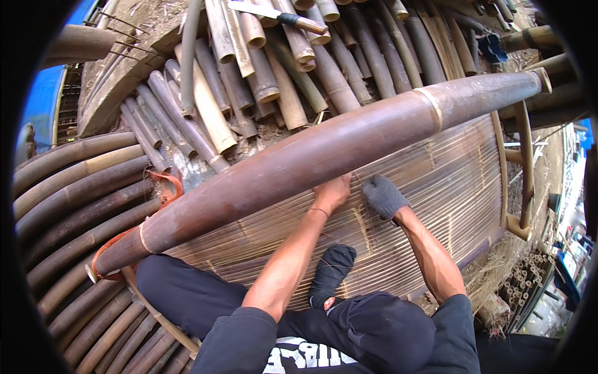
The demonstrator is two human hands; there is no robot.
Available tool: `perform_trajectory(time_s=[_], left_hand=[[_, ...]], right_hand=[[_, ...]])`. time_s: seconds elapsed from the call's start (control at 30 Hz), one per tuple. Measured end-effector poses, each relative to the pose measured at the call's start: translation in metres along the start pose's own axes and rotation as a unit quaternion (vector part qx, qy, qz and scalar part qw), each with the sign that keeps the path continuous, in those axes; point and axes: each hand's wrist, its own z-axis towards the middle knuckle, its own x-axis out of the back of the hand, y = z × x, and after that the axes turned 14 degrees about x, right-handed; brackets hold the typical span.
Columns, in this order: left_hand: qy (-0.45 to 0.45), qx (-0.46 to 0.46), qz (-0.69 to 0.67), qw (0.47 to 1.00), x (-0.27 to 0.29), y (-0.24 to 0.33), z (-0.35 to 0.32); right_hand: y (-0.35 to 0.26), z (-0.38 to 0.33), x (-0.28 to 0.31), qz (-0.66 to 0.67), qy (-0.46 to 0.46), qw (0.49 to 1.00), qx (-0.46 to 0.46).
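A thick dark brown bamboo pole (293, 159) crosses in front of me from lower left to upper right, over a slatted bamboo bench seat (436, 187). My left hand (332, 192) is bare and closed just at the pole's near lower edge, its fingertips partly hidden. Close beside it, my right hand (383, 197) wears a grey knit glove and is curled into a fist above the slats. Whatever either hand may grip is too small or hidden to make out. Pale ties (360, 232) run across the slats.
Cut bamboo lengths (283, 93) are heaped beyond the pole, with a knife (305, 23) lying on them. Long bamboo poles (81, 187) lie at the left, near an orange strap (171, 187). A bent bamboo armrest (526, 168) stands right. My dark-covered foot (333, 271) rests on the slats.
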Motion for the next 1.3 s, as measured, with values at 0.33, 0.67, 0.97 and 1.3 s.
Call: perform_trajectory(time_s=[0.33, 0.67, 0.97, 1.3], left_hand=[[0.036, -0.028, -0.013, 0.999, -0.015, -0.009, -0.001], [0.010, -0.023, -0.040, 0.999, -0.001, -0.006, -0.007], [0.036, -0.024, -0.070, 0.997, -0.002, -0.003, -0.003], [0.110, -0.294, -0.013, 0.949, 0.028, 0.035, -0.017]], right_hand=[[-0.032, -0.048, 0.081, 0.629, 0.340, 0.641, 0.279], [-0.011, -0.056, -0.003, 0.010, -0.047, 0.991, 0.128], [0.066, -0.072, 0.016, 0.070, 0.026, 0.992, 0.100], [0.234, -0.219, -0.073, 0.399, 0.478, 0.761, -0.179]])
